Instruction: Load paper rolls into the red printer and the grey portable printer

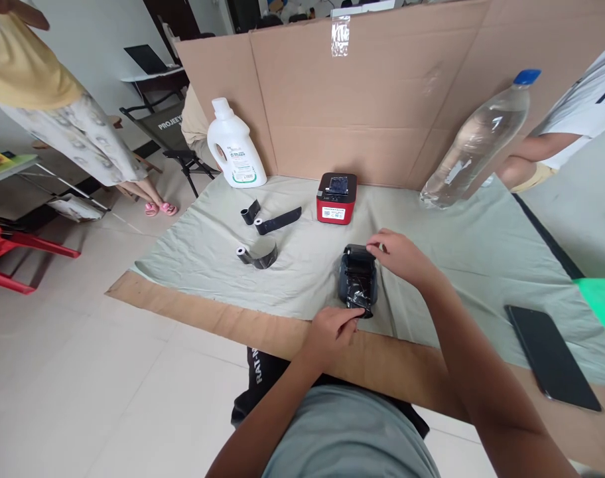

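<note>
Brown board edges the near side, w/ a dark phone at far R, partly on the grey-green cloth. L hand has thumb & index tog., clamped on the near end of a black strip. Strip lies on a small black printer, which sits on the cloth near its front edge. R hand is at the printer's far R corner, fingertips close tog.; can't tell if they grip. Left of it, 3 black rolls, partly unwound. Beyond: red/blk box w/ white label, white jug at L, clear bottle w/ blue cap at R, then cardboard wall.
</note>
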Motion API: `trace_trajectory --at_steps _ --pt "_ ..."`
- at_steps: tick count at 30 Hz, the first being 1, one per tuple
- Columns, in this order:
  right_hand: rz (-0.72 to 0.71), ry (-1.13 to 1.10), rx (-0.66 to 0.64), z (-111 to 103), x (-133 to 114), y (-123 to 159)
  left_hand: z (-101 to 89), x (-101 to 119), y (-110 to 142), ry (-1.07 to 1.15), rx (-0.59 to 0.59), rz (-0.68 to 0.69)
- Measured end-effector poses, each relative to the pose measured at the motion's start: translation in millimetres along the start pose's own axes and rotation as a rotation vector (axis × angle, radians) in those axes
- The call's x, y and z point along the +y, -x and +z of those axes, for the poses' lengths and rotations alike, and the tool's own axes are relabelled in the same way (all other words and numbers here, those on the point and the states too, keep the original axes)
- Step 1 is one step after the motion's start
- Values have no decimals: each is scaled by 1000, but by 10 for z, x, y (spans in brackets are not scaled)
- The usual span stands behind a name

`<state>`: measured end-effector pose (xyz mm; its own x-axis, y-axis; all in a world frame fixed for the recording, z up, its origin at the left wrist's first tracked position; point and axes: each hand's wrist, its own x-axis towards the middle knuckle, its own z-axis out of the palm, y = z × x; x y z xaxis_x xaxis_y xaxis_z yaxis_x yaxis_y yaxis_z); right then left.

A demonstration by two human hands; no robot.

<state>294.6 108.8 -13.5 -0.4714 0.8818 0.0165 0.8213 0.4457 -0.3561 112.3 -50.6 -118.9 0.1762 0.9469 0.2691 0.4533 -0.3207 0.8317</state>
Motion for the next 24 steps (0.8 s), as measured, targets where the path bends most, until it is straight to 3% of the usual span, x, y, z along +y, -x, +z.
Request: trace_trajectory --at_steps 3,8,14,21,24 --pt "-6 -11 -187 0 -36 119 -3 9 2 -12 1 8" --pt "103 74 -205 60 -49 92 2 4 -1 -12 -8 11" --pt "149 54 -367 134 -63 -87 14 -10 -1 -24 -16 37" --pt "185 74 -392 170 -114 -57 15 -14 11 -126 -58 57" --pt "225 50 -314 200 -209 52 25 -15 0 -158 -51 86"
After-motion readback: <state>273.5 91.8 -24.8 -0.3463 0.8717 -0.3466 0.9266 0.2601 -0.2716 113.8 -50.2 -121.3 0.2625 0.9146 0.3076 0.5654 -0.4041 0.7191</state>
